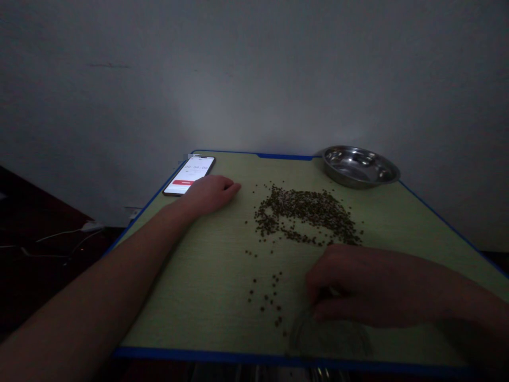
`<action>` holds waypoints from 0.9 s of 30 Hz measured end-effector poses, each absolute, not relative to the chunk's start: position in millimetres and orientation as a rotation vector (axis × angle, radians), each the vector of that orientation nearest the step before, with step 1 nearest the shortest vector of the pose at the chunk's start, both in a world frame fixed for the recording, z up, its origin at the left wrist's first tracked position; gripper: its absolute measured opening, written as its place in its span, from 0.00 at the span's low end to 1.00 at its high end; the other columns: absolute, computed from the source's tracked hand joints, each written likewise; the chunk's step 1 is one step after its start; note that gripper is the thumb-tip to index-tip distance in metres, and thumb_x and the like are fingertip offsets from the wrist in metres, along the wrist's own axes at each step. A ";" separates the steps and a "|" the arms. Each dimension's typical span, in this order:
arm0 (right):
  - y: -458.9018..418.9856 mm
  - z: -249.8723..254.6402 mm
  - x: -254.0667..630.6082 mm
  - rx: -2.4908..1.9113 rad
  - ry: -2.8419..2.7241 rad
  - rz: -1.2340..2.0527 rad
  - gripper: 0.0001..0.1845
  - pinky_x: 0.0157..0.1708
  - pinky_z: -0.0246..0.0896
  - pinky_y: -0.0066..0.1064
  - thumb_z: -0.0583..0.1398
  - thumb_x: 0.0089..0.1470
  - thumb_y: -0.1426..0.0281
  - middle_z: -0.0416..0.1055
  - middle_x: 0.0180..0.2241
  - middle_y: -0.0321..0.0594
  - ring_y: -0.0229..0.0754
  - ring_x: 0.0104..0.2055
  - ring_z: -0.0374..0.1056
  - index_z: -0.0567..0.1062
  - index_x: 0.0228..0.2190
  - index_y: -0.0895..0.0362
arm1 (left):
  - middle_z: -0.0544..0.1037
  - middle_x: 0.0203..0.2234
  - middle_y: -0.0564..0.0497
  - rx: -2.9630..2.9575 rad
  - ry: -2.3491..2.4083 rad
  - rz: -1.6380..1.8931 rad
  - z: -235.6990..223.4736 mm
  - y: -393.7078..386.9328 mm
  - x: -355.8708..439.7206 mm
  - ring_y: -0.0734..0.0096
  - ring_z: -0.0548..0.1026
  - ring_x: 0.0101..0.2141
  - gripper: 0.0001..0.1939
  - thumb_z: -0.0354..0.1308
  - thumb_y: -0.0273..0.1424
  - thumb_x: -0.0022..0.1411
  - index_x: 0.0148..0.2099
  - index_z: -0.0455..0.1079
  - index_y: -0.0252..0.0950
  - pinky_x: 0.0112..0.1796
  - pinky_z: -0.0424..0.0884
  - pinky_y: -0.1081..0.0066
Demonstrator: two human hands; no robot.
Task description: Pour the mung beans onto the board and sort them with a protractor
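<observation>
My left hand (212, 193) rests on the table beside a phone (185, 178), its fingers curled in; nothing shows in them. The phone's lit screen has a timer and a red button. Over the front of the table, my right hand (342, 281) is closed in a pinch, and whatever its fingertips hold is hidden. Just below that hand sits a clear, see-through dish (330, 339), dim and hard to make out. Small dark beans or seeds (310, 207) lie in a spread pile beyond my right hand. Several loose ones (274, 294) are scattered left of the dish.
A shiny steel bowl (360, 167) stands at the table's back right corner. The light-green tabletop (191, 297) has a blue edge, and a grey wall (254, 79) rises right behind it. White cables (79, 233) lie beyond the table's left side. The light is dim.
</observation>
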State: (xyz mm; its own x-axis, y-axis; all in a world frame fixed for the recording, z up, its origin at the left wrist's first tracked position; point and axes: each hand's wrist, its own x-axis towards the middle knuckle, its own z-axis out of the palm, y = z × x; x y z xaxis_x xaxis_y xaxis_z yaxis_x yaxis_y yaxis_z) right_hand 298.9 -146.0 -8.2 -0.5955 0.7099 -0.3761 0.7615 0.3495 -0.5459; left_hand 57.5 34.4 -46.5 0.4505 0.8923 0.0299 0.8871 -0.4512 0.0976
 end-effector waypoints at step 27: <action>-137.9 -8.1 313.0 1.430 2.423 -1.126 0.12 0.29 0.59 0.28 0.60 0.55 0.61 0.76 0.32 0.39 0.41 0.32 0.71 0.80 0.32 0.56 | 0.77 0.27 0.46 2.611 1.633 0.077 -43.5 31.5 60.3 0.66 0.71 0.27 0.26 0.39 0.47 0.64 0.31 0.73 0.37 0.28 0.59 0.68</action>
